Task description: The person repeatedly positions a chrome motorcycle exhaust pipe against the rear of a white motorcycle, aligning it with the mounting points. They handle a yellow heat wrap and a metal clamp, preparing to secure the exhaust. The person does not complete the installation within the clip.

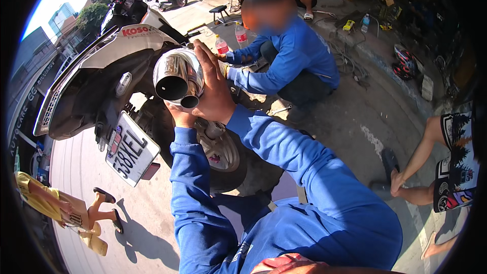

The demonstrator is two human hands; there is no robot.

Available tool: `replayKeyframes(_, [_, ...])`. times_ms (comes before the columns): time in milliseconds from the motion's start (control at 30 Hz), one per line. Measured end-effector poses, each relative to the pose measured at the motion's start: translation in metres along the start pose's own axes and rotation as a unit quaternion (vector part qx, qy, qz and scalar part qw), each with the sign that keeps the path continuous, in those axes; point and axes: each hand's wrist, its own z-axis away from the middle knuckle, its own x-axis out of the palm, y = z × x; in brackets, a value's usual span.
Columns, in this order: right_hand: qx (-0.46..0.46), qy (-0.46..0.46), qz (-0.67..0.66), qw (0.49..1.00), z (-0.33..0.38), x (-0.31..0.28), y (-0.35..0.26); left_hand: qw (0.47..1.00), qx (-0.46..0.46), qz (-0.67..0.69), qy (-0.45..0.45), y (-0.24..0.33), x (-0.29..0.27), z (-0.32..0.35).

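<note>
A person in blue long sleeves holds a polished chrome exhaust muffler (178, 77) up at the rear of a white and black scooter (96, 71), both hands closed around it. The right hand (215, 89) wraps over the muffler's right side with fingers spread across the top; the left hand (181, 116) cups it from below, mostly hidden behind the metal. The muffler's two dark outlet holes face the camera, and the piece sits just above the scooter's rear wheel (220, 155) and beside the tail section, above the tilted licence plate (131, 149).

Behind the scooter, a second person in a blue top (294, 56) crouches on the concrete floor (355, 116), arms reaching toward the machine. Two plastic bottles (240, 34) with red labels stand near that worker. A helmet (404, 62) lies on the ground to the right.
</note>
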Motion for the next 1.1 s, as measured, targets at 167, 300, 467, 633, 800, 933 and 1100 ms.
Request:
replayKeyframes(167, [0.04,-0.009,0.001,0.999,0.0,-0.004,0.0,1.0,0.016,-0.01,0.003,0.029,0.006,-0.001])
replayKeyframes(300, [0.026,-0.003,-0.001,1.0,-0.003,-0.003,0.0,0.998,0.053,-0.044,0.0,0.044,0.01,-0.004])
replayKeyframes(467, [0.028,0.006,0.012,1.0,0.0,0.0,0.001,0.999,0.006,-0.046,-0.009,0.03,0.006,-0.011])
replayKeyframes(633, [0.032,0.01,0.017,0.999,0.003,0.0,0.002,0.999,0.0,-0.036,-0.008,0.024,0.003,-0.009])
replayKeyframes(800, [0.033,0.013,0.006,0.999,0.004,-0.001,0.003,0.997,0.029,-0.062,-0.02,0.024,0.002,-0.007])
replayKeyframes(933, [0.045,0.012,0.002,0.999,0.002,-0.001,0.003,0.999,0.006,-0.033,-0.014,0.021,0.002,-0.009])
replayKeyframes(1100, [0.054,0.013,0.002,0.998,0.002,0.0,0.003,0.994,0.038,-0.098,-0.034,0.023,0.0,-0.012])
